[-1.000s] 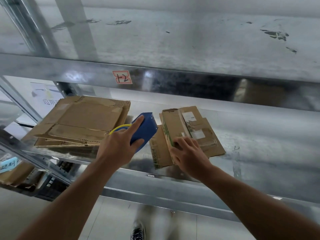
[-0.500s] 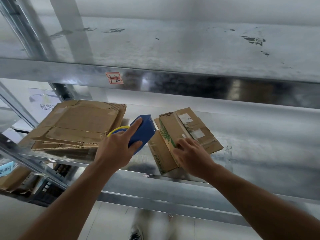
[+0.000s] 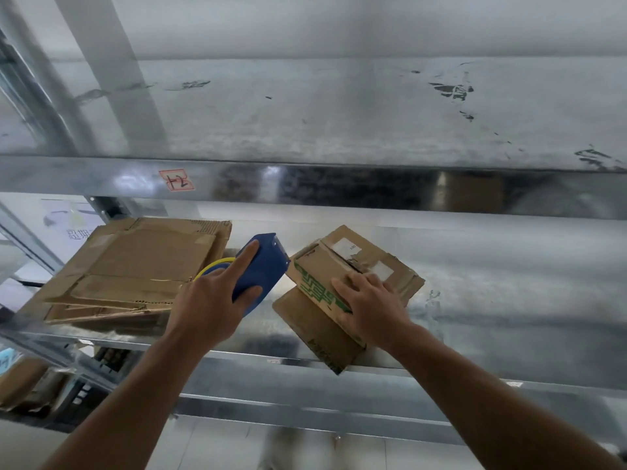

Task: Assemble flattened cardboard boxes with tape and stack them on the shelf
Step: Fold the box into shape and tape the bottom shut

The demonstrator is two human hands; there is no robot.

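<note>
On the middle level of a steel shelf (image 3: 509,283) lies a small flattened cardboard box (image 3: 342,266) with green print and white labels. It rests on another flat piece whose corner overhangs the shelf's front edge. My right hand (image 3: 369,307) grips the near edge of this box, fingers curled over it. My left hand (image 3: 210,307) holds a blue tape dispenser (image 3: 261,273) with a yellow roll, index finger stretched along its top, just left of the box.
A stack of larger flattened cardboard boxes (image 3: 135,266) lies on the same level at the left. The upper shelf level (image 3: 339,178) bears a red-framed label. More cardboard sits on a lower level at the bottom left (image 3: 23,385).
The small box has shifted toward the shelf's front edge under my right hand, its lower piece now overhanging. My left hand with the dispenser has stayed beside it.
</note>
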